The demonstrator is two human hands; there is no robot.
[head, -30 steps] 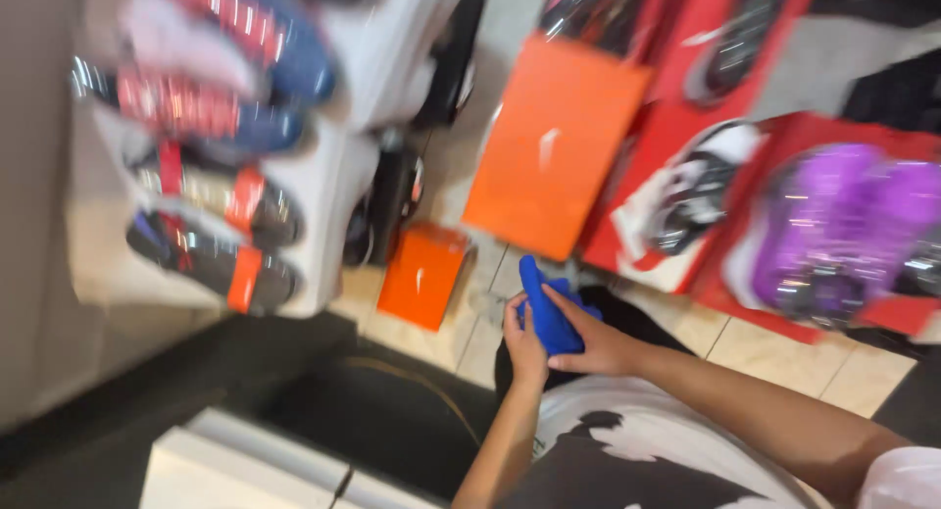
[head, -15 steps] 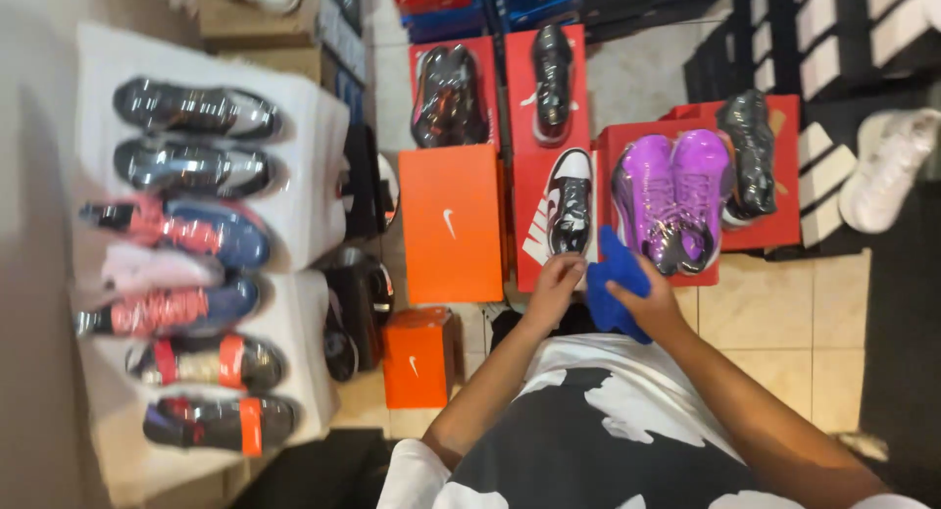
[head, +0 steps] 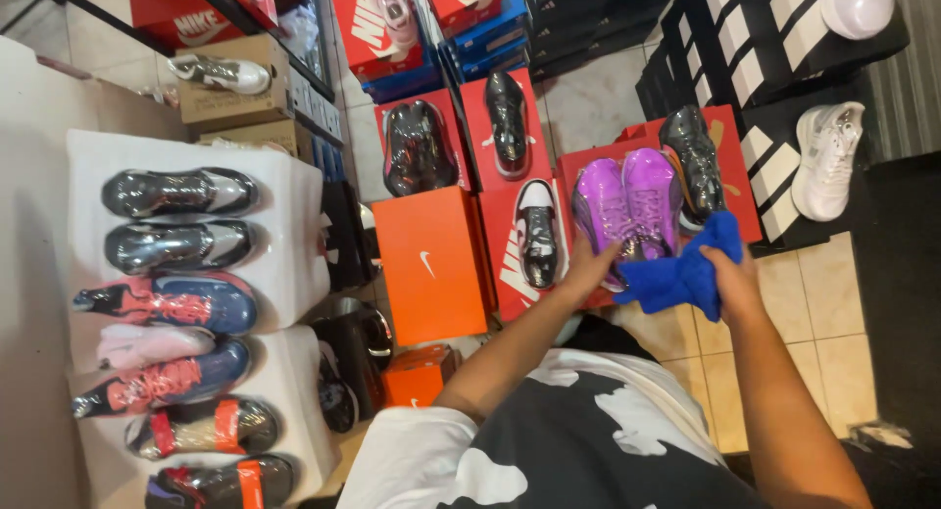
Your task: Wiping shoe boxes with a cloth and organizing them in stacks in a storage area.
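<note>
Both hands have reached farther out: right hand [head: 730, 274] grips the blue cloth [head: 681, 274], left hand [head: 586, 269] fingers curl on purple shoes [head: 627, 203], wiping apparently underway.

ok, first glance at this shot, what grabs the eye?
The blue cloth bunched between the left hand and right hand, at the toes of the shiny purple shoes on a red box. Next, the plain orange box at centre, and the row of wrapped shoes on white stands along the left.
</note>
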